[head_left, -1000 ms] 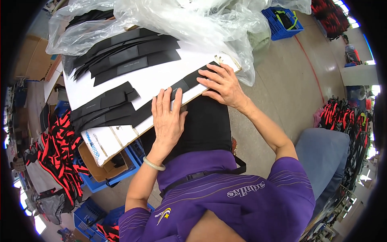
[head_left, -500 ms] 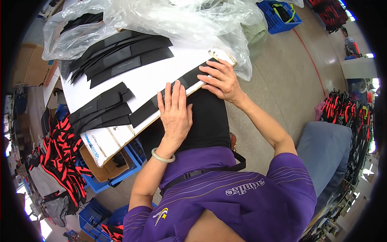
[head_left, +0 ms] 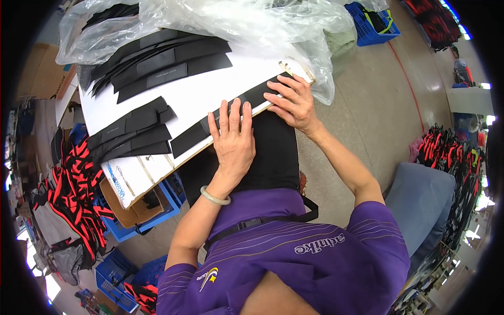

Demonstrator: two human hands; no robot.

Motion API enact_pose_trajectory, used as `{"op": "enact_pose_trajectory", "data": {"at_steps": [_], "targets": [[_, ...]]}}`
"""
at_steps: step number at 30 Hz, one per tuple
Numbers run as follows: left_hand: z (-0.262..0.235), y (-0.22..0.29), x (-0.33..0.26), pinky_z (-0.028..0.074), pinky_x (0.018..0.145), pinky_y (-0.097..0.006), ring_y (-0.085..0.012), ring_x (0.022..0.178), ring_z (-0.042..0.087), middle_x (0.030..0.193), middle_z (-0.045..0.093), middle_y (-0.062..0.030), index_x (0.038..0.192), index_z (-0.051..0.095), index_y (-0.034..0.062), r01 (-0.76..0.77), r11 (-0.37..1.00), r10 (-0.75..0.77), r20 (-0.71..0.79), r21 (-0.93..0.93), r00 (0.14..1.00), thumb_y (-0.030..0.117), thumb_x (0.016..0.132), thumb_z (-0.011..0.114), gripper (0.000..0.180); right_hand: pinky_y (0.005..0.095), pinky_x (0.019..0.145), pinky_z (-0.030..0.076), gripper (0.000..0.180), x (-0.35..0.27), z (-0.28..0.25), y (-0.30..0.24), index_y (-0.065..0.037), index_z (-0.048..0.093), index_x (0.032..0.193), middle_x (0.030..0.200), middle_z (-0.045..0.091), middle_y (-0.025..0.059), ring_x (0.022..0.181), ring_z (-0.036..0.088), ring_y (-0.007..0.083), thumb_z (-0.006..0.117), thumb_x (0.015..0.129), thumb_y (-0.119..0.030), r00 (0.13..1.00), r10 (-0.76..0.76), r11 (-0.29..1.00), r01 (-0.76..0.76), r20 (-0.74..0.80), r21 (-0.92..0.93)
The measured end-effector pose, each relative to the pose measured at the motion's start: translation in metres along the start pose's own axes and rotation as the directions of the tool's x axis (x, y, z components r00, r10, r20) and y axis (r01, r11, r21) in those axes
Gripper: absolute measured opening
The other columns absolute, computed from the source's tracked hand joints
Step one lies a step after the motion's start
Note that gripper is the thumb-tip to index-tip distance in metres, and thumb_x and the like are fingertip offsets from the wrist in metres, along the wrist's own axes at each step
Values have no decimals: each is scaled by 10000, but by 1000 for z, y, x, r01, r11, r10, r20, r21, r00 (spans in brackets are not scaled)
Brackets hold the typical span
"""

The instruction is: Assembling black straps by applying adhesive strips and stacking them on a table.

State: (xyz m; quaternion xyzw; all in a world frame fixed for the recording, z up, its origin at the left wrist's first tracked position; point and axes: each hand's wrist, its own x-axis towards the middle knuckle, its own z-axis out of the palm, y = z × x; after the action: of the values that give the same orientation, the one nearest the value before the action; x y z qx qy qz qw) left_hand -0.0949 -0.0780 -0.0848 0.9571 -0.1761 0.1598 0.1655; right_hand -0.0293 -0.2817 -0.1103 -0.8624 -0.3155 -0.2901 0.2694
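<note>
A long black strip [head_left: 190, 138] lies flat along the near edge of the white board [head_left: 202, 92]. On its middle rests my left hand [head_left: 233, 139], fingers stretched out and slightly spread. My right hand [head_left: 296, 105] lies over the strip's far right end, its fingers apart and bent a little, the thumb by the board's edge. Neither hand is wrapped round anything. To the left lies a small stack of black strips [head_left: 128, 131] with folded bands around them. Behind it fans a larger pile of similar black strips [head_left: 168, 73].
Crumpled clear plastic sheeting [head_left: 252, 26] covers the board's far side. Below its left corner stands a blue crate [head_left: 170, 202] with a cardboard box [head_left: 137, 214] in it. Red-and-black straps [head_left: 73, 194] heap at left. A grey-blue padded surface [head_left: 422, 205] stands at right.
My left hand has slid a little to the right along the strip, uncovering more of its left part. My right hand stays at the right end. The whole view has shifted slightly.
</note>
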Motion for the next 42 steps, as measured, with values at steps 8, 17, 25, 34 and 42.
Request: {"op": "enact_pose_trajectory", "data": {"at_steps": [8, 17, 25, 34, 42], "targets": [[6, -1, -2, 192, 1121, -545, -326, 1368, 320, 1410, 411, -118, 1372, 449, 68, 9, 1000, -9, -36, 3, 999, 63, 728, 694, 689, 427, 1039, 349, 319, 1, 1, 0, -216, 708, 1056, 1172, 644, -26, 1167, 530, 212, 751, 744, -265, 1000, 0, 1000, 0, 0, 15], [9, -1, -3, 172, 1135, -536, -309, 1375, 313, 1423, 402, -111, 1375, 447, 66, 1, 999, 1, -36, 38, 999, 67, 742, 669, 670, 420, 1027, 349, 328, 1, -1, 1, -205, 712, 1050, 1187, 639, -22, 1167, 530, 214, 761, 728, -248, 1000, 20, 1000, -20, 12, 22], [9, -2, -3, 175, 1134, -538, -306, 1379, 307, 1432, 394, -105, 1386, 433, 76, 0, 998, 1, -24, 59, 1000, 74, 744, 675, 687, 420, 1013, 357, 332, 4, -2, 0, -193, 715, 1047, 1177, 644, -12, 1161, 532, 219, 765, 722, -234, 999, 20, 999, -21, 35, 36], [10, -2, -3, 185, 1128, -539, -305, 1371, 318, 1431, 396, -103, 1384, 436, 77, -7, 998, 8, -22, 57, 1000, 71, 748, 677, 680, 422, 1009, 360, 332, 4, -4, 0, -197, 719, 1037, 1172, 645, -17, 1151, 538, 217, 771, 711, -233, 999, 30, 998, -31, 31, 45], [10, -1, -2, 211, 1109, -536, -308, 1346, 350, 1374, 441, -103, 1347, 470, 61, -1, 997, 6, -53, 83, 999, 65, 765, 658, 611, 432, 1026, 346, 323, 3, -5, -1, -157, 719, 1050, 1174, 648, 11, 1168, 529, 240, 754, 734, -213, 999, 16, 998, -18, 31, 63]]}}
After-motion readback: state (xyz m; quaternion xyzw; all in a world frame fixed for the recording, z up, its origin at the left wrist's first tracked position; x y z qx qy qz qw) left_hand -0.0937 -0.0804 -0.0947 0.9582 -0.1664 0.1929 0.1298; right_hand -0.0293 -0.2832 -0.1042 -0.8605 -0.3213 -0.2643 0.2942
